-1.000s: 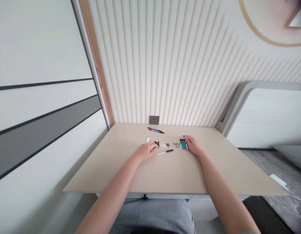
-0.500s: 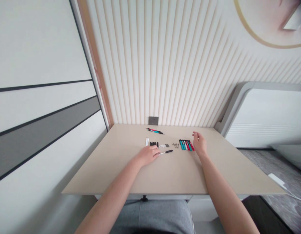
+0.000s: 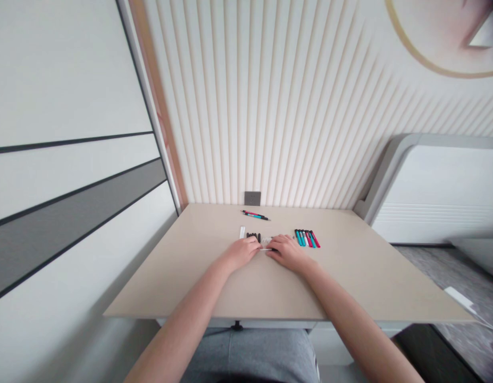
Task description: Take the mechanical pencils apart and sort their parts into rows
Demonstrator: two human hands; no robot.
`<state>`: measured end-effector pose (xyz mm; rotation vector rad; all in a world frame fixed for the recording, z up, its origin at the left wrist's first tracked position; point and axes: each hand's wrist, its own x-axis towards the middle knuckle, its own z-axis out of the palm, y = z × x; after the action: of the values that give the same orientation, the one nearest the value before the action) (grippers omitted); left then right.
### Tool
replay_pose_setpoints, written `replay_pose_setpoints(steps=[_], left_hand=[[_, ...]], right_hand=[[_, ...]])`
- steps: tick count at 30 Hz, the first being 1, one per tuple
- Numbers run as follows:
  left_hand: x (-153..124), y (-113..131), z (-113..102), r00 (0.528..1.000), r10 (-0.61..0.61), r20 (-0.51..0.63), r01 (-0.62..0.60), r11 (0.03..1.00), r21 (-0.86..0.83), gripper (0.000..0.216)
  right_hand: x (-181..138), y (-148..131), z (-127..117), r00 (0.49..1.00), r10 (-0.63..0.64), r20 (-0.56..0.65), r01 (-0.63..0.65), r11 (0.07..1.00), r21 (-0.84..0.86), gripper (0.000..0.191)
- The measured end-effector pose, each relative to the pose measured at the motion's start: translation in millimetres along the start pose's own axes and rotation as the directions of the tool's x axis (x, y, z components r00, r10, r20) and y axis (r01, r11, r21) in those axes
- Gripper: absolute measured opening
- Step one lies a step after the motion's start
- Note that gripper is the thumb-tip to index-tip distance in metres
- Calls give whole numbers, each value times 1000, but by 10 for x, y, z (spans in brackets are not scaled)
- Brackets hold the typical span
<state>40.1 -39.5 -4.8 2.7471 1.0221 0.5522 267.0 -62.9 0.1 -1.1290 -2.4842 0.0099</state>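
Note:
My left hand (image 3: 243, 252) is closed at the left end of a thin white pen refill (image 3: 264, 249), low over the table. My right hand (image 3: 288, 252) has its fingers around the black grip at the refill's other end, mostly covering it. Just behind the hands lie several black pen grips (image 3: 253, 236) and small white pieces (image 3: 266, 240), partly hidden by my fingers. To the left are white sticks (image 3: 242, 232), probably refills. A row of teal, white and red pen barrels (image 3: 307, 238) lies right of my right hand.
Two whole-looking pens (image 3: 256, 215) lie farther back on the beige table (image 3: 170, 276). Behind the table is a ribbed wall with a dark socket (image 3: 252, 198). A white panelled cabinet (image 3: 78, 186) stands left, a grey-white headboard (image 3: 441, 191) right.
My right hand has moved left from beside the pen barrels onto the black grip, covering the small metal pieces. My left hand has stayed at the refill's left end.

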Motion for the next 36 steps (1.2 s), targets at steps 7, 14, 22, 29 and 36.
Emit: replay_pose_setpoints(steps=[7, 14, 22, 29, 36], left_hand=[[-18, 13, -39, 1000, 8, -28, -8, 1000, -13, 25], [-43, -31, -106, 995, 11, -100, -14, 1000, -20, 21], [-87, -169, -282, 975, -73, -210, 56, 995, -85, 24], [-135, -240, -384, 831, -385, -403, 425, 905, 13, 25], [-151, -270, -303, 711, -628, -317, 694, 698, 174, 26]], right_hand=[[-16, 48, 10, 1000, 26, 10, -26, 1000, 1, 25], [-16, 23, -2, 999, 33, -15, -32, 997, 75, 29], [-40, 74, 11, 992, 126, 28, -128, 986, 109, 28], [-53, 66, -37, 987, 148, 57, -155, 977, 144, 29], [-55, 61, -33, 991, 131, 40, -137, 971, 196, 24]])
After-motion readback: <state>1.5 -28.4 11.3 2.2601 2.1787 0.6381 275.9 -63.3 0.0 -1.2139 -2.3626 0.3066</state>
